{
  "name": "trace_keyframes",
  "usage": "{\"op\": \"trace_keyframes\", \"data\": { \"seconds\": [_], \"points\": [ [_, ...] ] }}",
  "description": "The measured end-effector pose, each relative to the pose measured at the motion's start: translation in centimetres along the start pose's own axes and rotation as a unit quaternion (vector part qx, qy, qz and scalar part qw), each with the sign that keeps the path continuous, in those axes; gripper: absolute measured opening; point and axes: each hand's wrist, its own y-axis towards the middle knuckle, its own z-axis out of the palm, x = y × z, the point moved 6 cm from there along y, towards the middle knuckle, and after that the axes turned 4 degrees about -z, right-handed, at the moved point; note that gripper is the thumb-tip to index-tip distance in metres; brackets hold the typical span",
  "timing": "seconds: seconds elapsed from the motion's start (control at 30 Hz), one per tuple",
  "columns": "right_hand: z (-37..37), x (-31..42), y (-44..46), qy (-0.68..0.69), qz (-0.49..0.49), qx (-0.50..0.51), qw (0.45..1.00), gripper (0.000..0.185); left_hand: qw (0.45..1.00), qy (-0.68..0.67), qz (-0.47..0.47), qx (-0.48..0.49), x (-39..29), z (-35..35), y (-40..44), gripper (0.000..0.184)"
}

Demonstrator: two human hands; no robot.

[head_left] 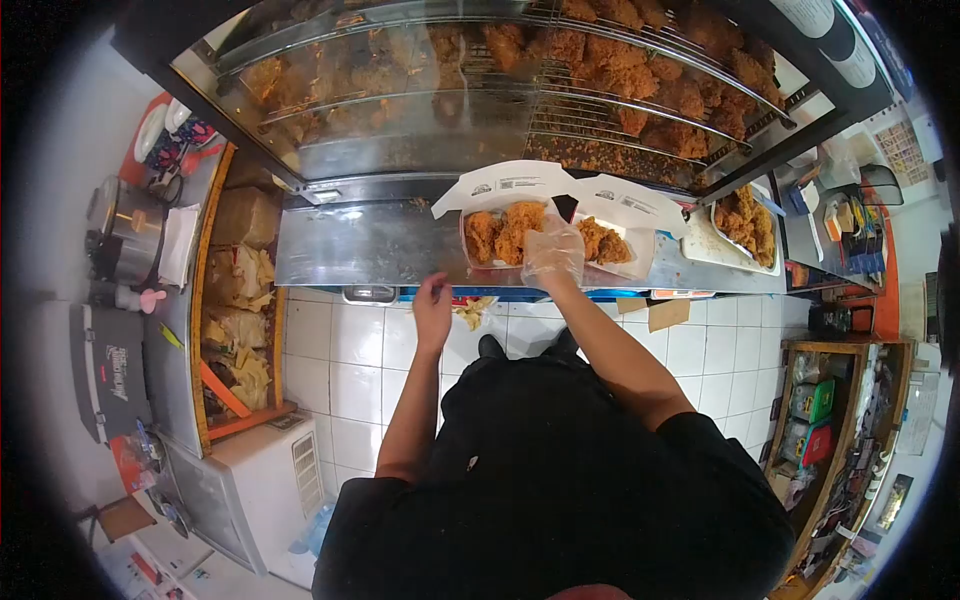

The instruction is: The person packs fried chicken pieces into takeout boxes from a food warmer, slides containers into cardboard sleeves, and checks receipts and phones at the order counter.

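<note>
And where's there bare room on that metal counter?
Widest: the counter left of the open boxes, toward its left end. Only a sliver separates boxes and white tray. Crowded: the boxes, with chicken and the right hand.

No wording can be read. Small dark print marks the two white carton lids [510,181], pale lettering runs along the dark grey case [116,372], and faint print covers the white labels [855,66] on the cabinet frame [808,62], all too small or blurred.
</note>
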Motion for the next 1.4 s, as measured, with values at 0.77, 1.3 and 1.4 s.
{"op": "trace_keyframes", "data": {
  "seconds": [0.77, 1.3, 1.4],
  "points": [
    [3.6, 2.1, 0.7, -0.089, -0.091, 0.067, 0.99, 0.046, 0.996, -0.035, -0.062, -0.062, -2.8, 1.1, 2.0, 0.028],
    [8.2, 1.2, 1.3, -0.049, 0.006, 0.202, 0.978, 0.044, 0.996, -0.043, -0.033, -0.069, -1.7, 0.4, 2.3, 0.031],
    [9.0, 1.9, 1.7, -0.216, 0.033, 0.26, 0.941, 0.078, 0.997, -0.032, -0.054, -0.045, -2.2, 0.3, 2.1, 0.033]
  ]
}}
